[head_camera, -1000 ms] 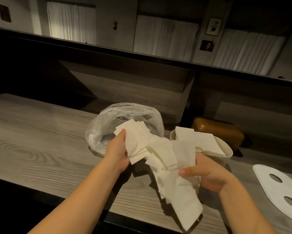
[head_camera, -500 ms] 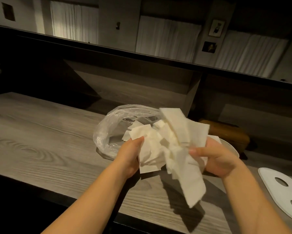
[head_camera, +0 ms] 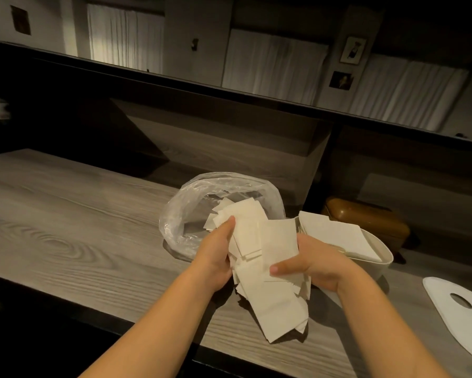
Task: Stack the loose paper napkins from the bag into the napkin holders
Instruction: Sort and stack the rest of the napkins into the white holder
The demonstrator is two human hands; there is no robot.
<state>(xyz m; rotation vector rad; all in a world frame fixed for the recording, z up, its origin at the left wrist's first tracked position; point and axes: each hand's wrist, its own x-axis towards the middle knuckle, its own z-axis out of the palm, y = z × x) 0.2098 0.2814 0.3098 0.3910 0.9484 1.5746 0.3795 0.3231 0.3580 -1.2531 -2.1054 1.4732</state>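
Both hands were closed on one loose bundle of cream-white paper napkins (head_camera: 267,257).

It was gripped by the left hand (head_camera: 215,257) at its left edge, thumb up, and pinched by the right hand (head_camera: 313,264), thumb across the front; its lower sheets hung above the grey wood-grain counter (head_camera: 65,227), before the crumpled clear plastic bag (head_camera: 180,214) and beside the napkin-filled white oval holder (head_camera: 382,257).
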